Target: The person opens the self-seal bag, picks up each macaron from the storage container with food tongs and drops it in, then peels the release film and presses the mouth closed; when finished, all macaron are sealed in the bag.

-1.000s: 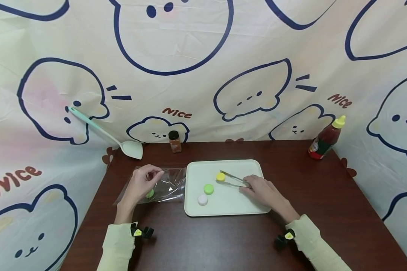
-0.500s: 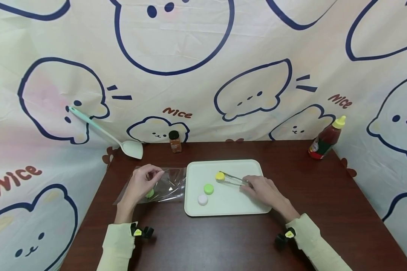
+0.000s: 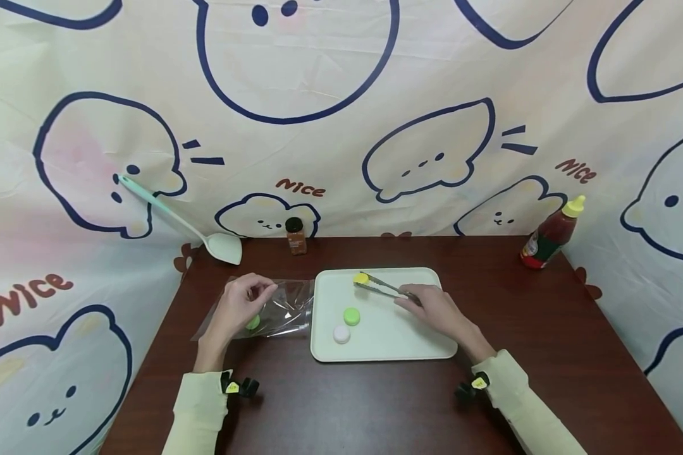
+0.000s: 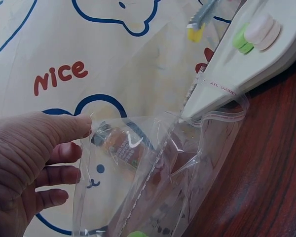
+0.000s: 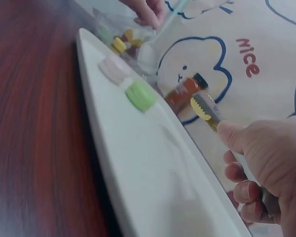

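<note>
Wood-grain table (image 3: pixel 341 411); smooth white rounded tray (image 3: pixel 389 341) bearing round white (image 3: pixel 341 334) and green (image 3: pixel 351 316) macarons. Left hand (image 3: pixel 243 303), thumb and fingertip pinched, holds crinkly clear plastic bag (image 3: pixel 289 309). Right hand (image 3: pixel 435 309), fingers curled, grips serrated metal tongs (image 4: pixel 204 15); their tips clamp yellow macaron (image 3: pixel 361 278), between hands, over tray's far side. Dark-capped bottle (image 3: pixel 296 242) beyond.

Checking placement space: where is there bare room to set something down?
Bare table lies right of the tray, nearer than the sauce bottle, and along the tray's near edge. It is crowded left of the tray, where the left hand pinches the clear bag, and on it around the green macaron and pale macaron.
</note>
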Demonstrator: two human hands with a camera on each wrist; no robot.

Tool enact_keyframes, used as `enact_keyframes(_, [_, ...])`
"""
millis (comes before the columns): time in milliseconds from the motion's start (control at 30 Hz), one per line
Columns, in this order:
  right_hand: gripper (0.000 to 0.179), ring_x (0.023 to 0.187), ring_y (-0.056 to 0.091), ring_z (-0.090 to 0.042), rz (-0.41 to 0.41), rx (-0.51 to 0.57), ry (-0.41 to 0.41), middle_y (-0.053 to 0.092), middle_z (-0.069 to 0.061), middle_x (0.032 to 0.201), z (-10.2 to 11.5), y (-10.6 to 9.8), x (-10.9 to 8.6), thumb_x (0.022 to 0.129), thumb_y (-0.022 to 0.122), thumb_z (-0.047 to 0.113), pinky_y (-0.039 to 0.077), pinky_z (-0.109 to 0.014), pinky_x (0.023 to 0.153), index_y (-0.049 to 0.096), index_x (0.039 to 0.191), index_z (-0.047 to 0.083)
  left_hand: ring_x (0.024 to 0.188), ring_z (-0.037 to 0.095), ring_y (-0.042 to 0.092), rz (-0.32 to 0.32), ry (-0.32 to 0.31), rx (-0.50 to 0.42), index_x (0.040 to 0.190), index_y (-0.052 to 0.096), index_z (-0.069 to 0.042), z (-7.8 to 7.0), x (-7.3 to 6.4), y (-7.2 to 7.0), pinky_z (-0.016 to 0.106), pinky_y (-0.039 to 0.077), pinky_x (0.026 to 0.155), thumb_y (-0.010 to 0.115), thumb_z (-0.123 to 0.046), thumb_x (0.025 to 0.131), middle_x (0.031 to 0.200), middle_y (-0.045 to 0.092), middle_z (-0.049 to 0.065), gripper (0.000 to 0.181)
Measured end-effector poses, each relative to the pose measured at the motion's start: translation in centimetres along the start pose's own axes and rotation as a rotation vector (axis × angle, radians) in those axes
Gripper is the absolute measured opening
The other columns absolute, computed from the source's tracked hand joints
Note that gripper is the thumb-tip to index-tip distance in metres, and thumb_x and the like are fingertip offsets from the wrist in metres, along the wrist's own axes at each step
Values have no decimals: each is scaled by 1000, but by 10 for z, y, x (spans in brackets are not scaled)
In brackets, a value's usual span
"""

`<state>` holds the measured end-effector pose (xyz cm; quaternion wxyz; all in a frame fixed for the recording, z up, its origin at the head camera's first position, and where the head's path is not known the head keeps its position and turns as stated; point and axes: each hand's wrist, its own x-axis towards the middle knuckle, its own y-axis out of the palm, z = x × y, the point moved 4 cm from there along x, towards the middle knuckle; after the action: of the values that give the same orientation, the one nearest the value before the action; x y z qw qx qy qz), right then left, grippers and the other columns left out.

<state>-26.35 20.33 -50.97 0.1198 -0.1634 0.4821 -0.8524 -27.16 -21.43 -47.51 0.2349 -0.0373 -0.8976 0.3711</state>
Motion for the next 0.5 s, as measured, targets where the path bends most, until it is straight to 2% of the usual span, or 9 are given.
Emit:
enact_keyframes(167, [26,66,49,-10,6,22,-90,49,13,67,19,6,13,101,70,39,41,-29,60,77,111,16,71,14,56,1,-3,0,101,79,-13,-1,0,0,25,47,62,78,-12,96,83,67,-4,6])
enact_keyframes(233, [17,64,47,-8,14,23,-119,48,15,66,27,9,19,100,72,37,39,-28,57,75,101,21,71,14,56,1,-1,-4,101,79,-13,-1,0,0,25,47,62,78,-12,96,83,67,-4,6])
enact_keyframes(333, [13,62,44,-6,36,30,-151,45,15,64,37,15,27,100,73,35,35,-27,55,68,92,26,72,14,56,4,0,-7,102,79,-13,-1,0,0,24,47,62,77,-11,96,83,67,-4,6])
enact_keyframes(500, [15,62,43,-5,69,17,-203,44,15,65,55,26,36,101,70,39,33,-25,55,69,94,26,72,14,56,5,1,-4,102,79,-11,-1,0,0,25,47,62,77,-11,96,83,67,-3,6])
